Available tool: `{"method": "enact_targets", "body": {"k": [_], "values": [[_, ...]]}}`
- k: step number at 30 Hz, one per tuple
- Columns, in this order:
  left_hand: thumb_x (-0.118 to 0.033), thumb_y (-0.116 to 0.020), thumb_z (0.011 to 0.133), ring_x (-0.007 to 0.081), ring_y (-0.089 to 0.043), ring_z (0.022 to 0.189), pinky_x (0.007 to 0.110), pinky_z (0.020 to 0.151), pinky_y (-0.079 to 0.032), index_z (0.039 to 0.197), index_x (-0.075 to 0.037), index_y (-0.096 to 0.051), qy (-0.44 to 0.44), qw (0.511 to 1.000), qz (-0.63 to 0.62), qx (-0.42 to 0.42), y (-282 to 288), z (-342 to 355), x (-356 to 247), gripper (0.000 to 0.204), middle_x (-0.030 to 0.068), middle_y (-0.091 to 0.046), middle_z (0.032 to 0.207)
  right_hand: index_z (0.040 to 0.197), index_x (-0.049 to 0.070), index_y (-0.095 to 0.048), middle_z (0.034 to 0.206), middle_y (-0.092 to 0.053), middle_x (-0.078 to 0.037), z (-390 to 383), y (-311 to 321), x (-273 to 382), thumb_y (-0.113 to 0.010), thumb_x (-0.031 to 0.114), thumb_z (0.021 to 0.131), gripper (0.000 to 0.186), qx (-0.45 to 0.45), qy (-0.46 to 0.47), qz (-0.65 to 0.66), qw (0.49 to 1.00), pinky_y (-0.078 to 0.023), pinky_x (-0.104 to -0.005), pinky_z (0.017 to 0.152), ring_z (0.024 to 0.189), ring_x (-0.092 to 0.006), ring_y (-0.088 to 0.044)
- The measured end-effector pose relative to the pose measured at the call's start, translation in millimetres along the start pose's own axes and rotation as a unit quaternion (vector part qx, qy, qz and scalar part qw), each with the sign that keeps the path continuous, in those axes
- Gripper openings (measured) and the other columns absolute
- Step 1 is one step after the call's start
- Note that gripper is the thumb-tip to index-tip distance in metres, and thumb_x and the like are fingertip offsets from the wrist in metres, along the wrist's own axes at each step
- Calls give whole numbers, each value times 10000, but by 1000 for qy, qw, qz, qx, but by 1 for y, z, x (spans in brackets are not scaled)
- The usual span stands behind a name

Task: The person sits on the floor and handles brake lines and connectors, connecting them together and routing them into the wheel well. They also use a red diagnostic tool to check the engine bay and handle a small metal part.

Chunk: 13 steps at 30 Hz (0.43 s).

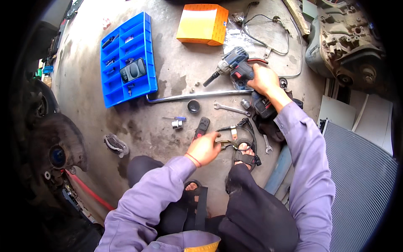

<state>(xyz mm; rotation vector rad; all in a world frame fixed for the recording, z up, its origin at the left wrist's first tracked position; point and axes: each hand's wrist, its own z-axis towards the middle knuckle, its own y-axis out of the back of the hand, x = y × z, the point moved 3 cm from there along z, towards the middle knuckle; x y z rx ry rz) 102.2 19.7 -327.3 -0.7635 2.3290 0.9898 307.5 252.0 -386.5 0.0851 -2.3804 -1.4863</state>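
Observation:
My right hand [265, 80] is wrapped round the handle of a cordless impact wrench [233, 61]. A long dark socket on its nose points to the lower left, and its black battery sits below my wrist. My left hand [204, 149] is closed on a black cable [248, 127], which loops above my right foot and carries a small pale tag. Just behind the left fingers lies a black and red hand-held device [202, 127], partly hidden by them. A long bent metal bar [197, 95] and a combination wrench [231, 109] lie on the floor between my hands.
A blue compartment tray [154, 80] holds small parts, with a phone [133, 70] on it. Beyond stand an orange box [201, 23] and another cable [275, 51]. A metal engine part [344, 46] and a finned radiator [361, 180] flank the right; a brake disc [73, 143] stands left.

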Motion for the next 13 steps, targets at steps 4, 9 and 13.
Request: {"method": "enact_targets", "body": {"k": [4,9,13], "values": [[-270,-637,873,334,-697,898,404,815,-539,1130,26,-658,75,979,-170,-83,14,100,23,393,228,-711,955,1223,73,-614,953,-700,-190,-46,37,-10,-725,305,700,584,-103,-86,149,980,-536,-425,788,876,-347,-692],[-310,-711,795,360,-696,961,396,871,-518,970,16,-739,189,938,-194,-216,23,211,8,371,253,-706,972,1260,-25,-560,1100,-681,-132,-140,81,-32,-742,129,744,568,-171,-132,394,893,-501,-330,894,1012,-222,-658],[-212,-715,799,361,-697,968,398,868,-514,985,-8,-744,210,940,-141,-229,28,230,2,278,251,-705,995,1363,-26,-489,1264,-615,-165,-205,62,-64,-679,43,820,580,-168,-173,548,801,-459,-352,1029,1206,-265,-598]]}}
